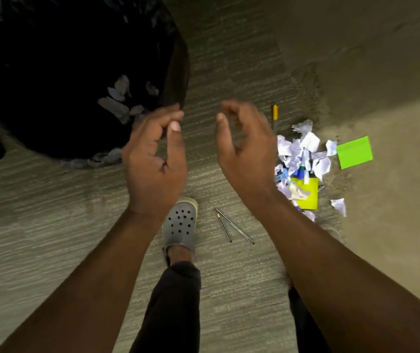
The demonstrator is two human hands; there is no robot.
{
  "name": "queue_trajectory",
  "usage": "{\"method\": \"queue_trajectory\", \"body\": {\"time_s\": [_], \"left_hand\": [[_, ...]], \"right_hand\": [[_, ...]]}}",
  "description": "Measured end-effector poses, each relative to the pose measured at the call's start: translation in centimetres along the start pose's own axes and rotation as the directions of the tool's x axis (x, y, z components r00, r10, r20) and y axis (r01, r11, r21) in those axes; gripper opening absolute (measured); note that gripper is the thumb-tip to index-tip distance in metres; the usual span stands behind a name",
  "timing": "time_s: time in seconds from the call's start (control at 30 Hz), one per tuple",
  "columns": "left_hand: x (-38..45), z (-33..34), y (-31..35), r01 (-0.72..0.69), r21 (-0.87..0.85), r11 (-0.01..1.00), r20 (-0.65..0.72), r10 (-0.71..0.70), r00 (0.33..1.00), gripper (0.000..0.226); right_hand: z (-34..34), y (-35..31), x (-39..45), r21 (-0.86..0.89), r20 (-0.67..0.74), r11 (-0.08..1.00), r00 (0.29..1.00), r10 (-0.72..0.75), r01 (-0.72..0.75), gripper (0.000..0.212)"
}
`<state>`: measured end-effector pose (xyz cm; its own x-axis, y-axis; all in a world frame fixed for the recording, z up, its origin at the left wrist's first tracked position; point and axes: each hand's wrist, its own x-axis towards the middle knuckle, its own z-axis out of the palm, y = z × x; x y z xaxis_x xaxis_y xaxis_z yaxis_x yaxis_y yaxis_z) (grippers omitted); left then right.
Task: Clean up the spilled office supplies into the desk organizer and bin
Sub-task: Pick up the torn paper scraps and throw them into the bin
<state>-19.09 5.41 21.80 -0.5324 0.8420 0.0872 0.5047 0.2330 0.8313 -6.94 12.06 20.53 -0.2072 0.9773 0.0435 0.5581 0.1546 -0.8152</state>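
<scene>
Both your hands are empty, fingers loosely curled apart. The paper pile [303, 159] lies on the floor just right of your right hand [244, 151]; your left hand [155, 159] sits by the bin [76, 72].

Readable text: none anywhere in the frame.
Green sticky note [354, 152], right of centre: faint marks, too blurred to read.
Yellow sticky note [306, 193], lower right: no legible writing.

Office suggested: grey commercial carpet [229, 59], black-lined bin [51, 72], spilled sticky notes [354, 152], pencils [231, 226], paper scraps [303, 151].
</scene>
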Motion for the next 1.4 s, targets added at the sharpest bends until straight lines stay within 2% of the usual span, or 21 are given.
{"method": "queue_trajectory", "body": {"time_s": [0.17, 0.33, 0.4, 0.53, 0.63, 0.73, 0.83, 0.93, 1.03, 1.13, 1.23, 1.3, 1.4], "left_hand": [[-4.3, 6.8, -0.7, 0.119, -0.018, 0.993, 0.235, -0.111, 0.966, 0.023], [-6.9, 13.0, -2.8, 0.085, 0.169, 0.982, 0.465, -0.155, 0.872, 0.023], [-7.2, 15.6, -3.8, 0.008, 0.240, 0.971, 0.531, -0.138, 0.836, 0.024], [-6.9, 20.9, -5.2, -0.156, 0.350, 0.924, 0.670, -0.130, 0.731, 0.038], [-5.9, 24.8, -5.6, -0.190, 0.394, 0.899, 0.711, -0.168, 0.682, 0.054], [-4.6, 28.9, -5.6, -0.242, 0.378, 0.894, 0.756, -0.147, 0.638, 0.067], [-3.8, 32.4, -5.2, -0.307, 0.382, 0.872, 0.784, -0.129, 0.608, 0.065], [-3.9, 34.7, -4.7, -0.300, 0.390, 0.871, 0.760, -0.120, 0.638, 0.055], [-4.3, 36.0, -4.8, -0.289, 0.432, 0.854, 0.739, -0.152, 0.657, 0.050], [-4.5, 36.6, -5.1, -0.262, 0.474, 0.841, 0.686, -0.166, 0.708, 0.032], [-4.8, 36.7, -5.2, -0.144, 0.461, 0.876, 0.629, -0.207, 0.749, 0.019], [-5.0, 36.2, -5.0, -0.031, 0.446, 0.894, 0.587, -0.266, 0.765, 0.013], [-5.2, 34.3, -4.4, 0.137, 0.379, 0.915, 0.505, -0.329, 0.798, 0.006]], "right_hand": [[-4.7, 10.4, -4.6, -0.102, 0.029, 0.961, 0.965, 0.261, -0.257, 0.021], [-8.5, 20.1, -6.6, -0.330, 0.076, 0.880, 0.920, 0.385, -0.342, 0.024], [-9.4, 23.0, -6.0, -0.406, 0.139, 0.860, 0.909, 0.393, -0.310, 0.028], [-9.8, 28.0, -2.0, -0.522, 0.268, 0.839, 0.904, 0.334, -0.155, 0.040], [-9.3, 30.5, 2.0, -0.628, 0.300, 0.773, 0.889, 0.346, -0.089, 0.057], [-8.5, 31.9, 5.1, -0.695, 0.403, 0.719, 0.833, 0.379, 0.009, 0.082], [-7.9, 33.0, 6.6, -0.721, 0.525, 0.671, 0.768, 0.366, 0.173, 0.076], [-8.0, 34.1, 7.0, -0.731, 0.559, 0.640, 0.746, 0.361, 0.238, 0.063], [-8.1, 34.7, 6.7, -0.666, 0.596, 0.700, 0.749, 0.290, 0.259, 0.049], [-8.4, 34.9, 6.1, -0.626, 0.593, 0.742, 0.765, 0.250, 0.242, 0.041], [-9.0, 34.8, 5.7, -0.607, 0.488, 0.787, 0.834, 0.258, 0.112, 0.031], [-9.6, 34.7, 5.5, -0.593, 0.349, 0.804, 0.885, 0.309, -0.047, 0.027], [-10.6, 34.0, 5.0, -0.539, 0.199, 0.813, 0.904, 0.377, -0.220, 0.027]]}}
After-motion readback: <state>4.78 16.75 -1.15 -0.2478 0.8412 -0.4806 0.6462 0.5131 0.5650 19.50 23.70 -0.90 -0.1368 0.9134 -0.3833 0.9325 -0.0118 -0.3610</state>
